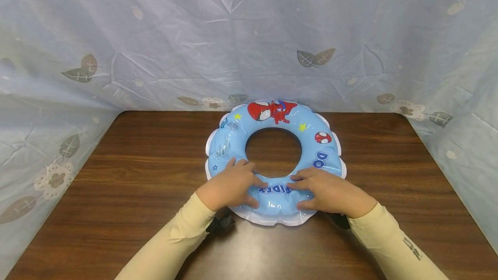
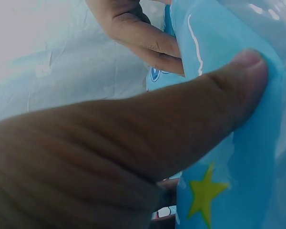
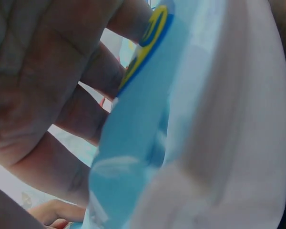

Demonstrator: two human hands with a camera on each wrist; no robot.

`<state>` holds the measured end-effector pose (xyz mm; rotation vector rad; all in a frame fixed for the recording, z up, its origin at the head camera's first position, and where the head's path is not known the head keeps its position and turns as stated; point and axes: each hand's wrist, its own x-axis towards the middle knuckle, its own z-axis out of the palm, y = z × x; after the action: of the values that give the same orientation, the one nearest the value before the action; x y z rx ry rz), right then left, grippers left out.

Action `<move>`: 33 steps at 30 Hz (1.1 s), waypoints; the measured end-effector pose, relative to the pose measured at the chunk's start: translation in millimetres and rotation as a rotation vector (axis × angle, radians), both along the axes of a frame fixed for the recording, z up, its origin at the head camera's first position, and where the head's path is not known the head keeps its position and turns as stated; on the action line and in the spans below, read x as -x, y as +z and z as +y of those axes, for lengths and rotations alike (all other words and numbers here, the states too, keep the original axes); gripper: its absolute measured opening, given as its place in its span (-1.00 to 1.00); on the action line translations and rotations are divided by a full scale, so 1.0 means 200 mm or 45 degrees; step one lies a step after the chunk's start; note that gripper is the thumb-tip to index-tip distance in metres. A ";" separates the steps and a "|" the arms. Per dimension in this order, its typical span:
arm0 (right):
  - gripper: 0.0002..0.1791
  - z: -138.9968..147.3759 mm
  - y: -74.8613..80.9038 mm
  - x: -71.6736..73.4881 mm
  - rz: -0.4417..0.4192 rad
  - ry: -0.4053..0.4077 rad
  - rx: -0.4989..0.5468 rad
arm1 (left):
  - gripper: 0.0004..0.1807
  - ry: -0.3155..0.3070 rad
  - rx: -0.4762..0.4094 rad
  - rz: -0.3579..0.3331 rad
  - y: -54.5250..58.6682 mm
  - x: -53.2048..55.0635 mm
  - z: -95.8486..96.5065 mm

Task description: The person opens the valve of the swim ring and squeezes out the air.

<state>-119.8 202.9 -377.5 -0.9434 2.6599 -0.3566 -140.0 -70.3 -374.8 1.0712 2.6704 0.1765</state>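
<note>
An inflated blue swim ring (image 1: 278, 207) with a white scalloped edge lies flat on the wooden table. Red masked cartoon figures, yellow stars and dark blue lettering are printed on it. My left hand (image 1: 232, 184) rests on the near left of the tube, fingers spread toward the hole. In the left wrist view its thumb (image 2: 205, 98) lies extended against the glossy blue vinyl. On the near right, my right hand (image 1: 330, 191) touches the tube with its fingers pointing inward. The right wrist view shows those fingers (image 3: 83, 114) reaching along the blue surface, beside the white edge.
The brown wooden table (image 1: 148, 176) extends to both sides of the ring. Behind and beside it hangs a pale grey-blue curtain (image 1: 249, 33) with leaf and flower prints. The ring's far edge comes close to the table's back edge.
</note>
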 end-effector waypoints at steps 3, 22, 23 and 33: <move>-0.39 0.00 0.00 0.00 0.014 0.013 0.003 | -0.46 0.001 0.000 0.011 -0.01 0.00 0.00; -0.40 -0.03 -0.01 0.00 0.015 -0.003 -0.015 | -0.46 0.029 0.141 0.073 -0.02 -0.02 0.04; -0.40 -0.03 -0.01 0.00 0.013 -0.005 -0.017 | -0.46 0.031 0.148 0.072 -0.03 -0.02 0.05; -0.47 -0.04 -0.02 0.00 0.069 0.026 -0.024 | -0.44 0.030 0.191 0.080 -0.02 -0.03 0.06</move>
<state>-119.3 194.7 -381.5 -0.9871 2.6956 -0.3046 -133.8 -58.0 -378.2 1.0147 2.7028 -0.0540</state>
